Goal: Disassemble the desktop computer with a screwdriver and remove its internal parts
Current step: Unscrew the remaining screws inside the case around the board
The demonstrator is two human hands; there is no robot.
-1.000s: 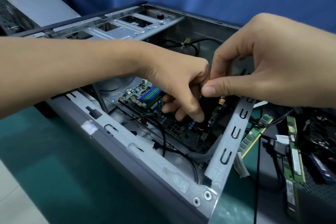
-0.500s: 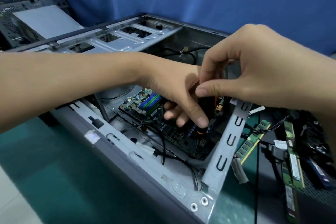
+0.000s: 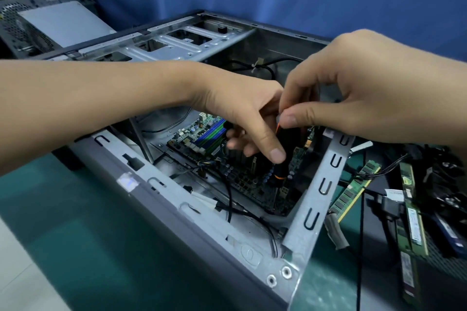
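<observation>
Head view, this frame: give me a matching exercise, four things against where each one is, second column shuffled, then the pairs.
Things:
1. screwdriver
2. motherboard
3. RAM sticks
4. second case

Places:
A. on the table, right of the open case
B. far left, behind the open case
C. upright, held by both the left hand and the right hand
D. on the floor of the open case

Pairs: 1-C, 2-D, 3-A, 4-B
</observation>
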